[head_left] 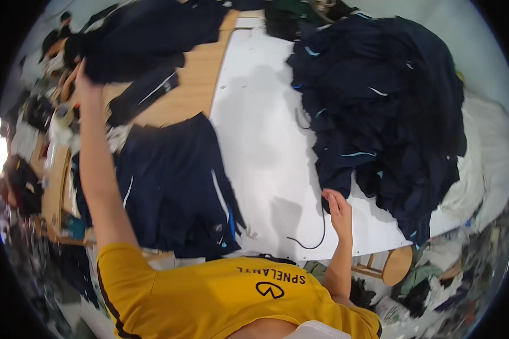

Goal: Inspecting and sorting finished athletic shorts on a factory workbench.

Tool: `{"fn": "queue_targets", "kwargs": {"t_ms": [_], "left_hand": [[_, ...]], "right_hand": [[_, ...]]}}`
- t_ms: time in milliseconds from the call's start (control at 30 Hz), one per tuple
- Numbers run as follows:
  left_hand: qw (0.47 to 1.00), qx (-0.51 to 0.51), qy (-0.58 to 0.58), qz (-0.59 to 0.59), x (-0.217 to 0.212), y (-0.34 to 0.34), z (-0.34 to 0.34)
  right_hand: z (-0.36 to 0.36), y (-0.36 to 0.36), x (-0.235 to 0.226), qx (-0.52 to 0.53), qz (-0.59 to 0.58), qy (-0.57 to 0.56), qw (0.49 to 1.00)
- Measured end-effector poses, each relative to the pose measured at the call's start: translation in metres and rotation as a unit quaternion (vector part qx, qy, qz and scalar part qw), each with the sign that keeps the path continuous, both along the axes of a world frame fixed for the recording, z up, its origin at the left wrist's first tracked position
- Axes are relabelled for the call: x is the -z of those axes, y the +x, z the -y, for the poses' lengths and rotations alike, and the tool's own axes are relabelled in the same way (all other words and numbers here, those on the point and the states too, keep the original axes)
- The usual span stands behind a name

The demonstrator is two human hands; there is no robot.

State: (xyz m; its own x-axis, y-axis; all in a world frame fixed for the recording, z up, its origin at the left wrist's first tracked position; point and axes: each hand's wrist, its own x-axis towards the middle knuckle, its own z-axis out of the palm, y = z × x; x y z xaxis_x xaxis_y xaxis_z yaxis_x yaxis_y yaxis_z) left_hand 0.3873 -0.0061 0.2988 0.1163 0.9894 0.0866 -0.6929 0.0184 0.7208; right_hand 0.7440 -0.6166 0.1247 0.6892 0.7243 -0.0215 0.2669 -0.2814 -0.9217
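Note:
My left hand (87,82) is stretched out to the far left, its fingers closed at the edge of a dark navy garment (147,39); the cloth partly hides the grip. Beside the white board's right-hand pile, my right hand (339,212) has its fingers stretched out, close to the lower edge of the heaped navy garments (384,113). A thin dark cord (324,226) runs down past those fingers and curls on the white surface. Navy shorts (169,181) with white side stripes lie flat in front of me at the left.
The white table top (254,124) meets a wooden surface (201,73) on the left. A folded navy piece (144,96) lies on the wood. White sacks (486,158) bulge at the right, and a round wooden stool (397,265) stands below the near edge. Another person (54,45) is at the far left.

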Motion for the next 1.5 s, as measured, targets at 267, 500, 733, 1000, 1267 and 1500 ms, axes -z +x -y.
{"fn": "queue_targets", "kwargs": {"t_ms": [267,500,733,1000,1267,1500], "left_hand": [[0.913,-0.19,-0.314,-0.178,0.173,-0.1,-0.004],[0.947,0.102,-0.302,-0.049,0.193,0.027,0.189],[0.951,0.107,-0.277,-0.08,0.2,0.005,0.28],[0.919,0.318,-0.162,-0.169,0.179,0.108,0.378],[0.529,0.46,0.269,-0.66,0.213,0.166,0.459],[0.757,0.592,-0.072,-0.267,0.18,0.117,0.448]], "right_hand": [[-0.112,0.167,-0.052,0.093,0.402,0.138,0.9],[-0.173,0.269,-0.125,0.455,0.585,-0.098,0.665],[-0.126,0.315,-0.103,0.286,0.537,-0.186,0.771],[-0.069,0.06,-0.051,0.039,0.016,0.223,0.974],[0.015,-0.059,-0.036,-0.179,-0.383,0.185,0.887],[0.056,-0.016,-0.058,-0.148,-0.529,0.432,0.715]]}}
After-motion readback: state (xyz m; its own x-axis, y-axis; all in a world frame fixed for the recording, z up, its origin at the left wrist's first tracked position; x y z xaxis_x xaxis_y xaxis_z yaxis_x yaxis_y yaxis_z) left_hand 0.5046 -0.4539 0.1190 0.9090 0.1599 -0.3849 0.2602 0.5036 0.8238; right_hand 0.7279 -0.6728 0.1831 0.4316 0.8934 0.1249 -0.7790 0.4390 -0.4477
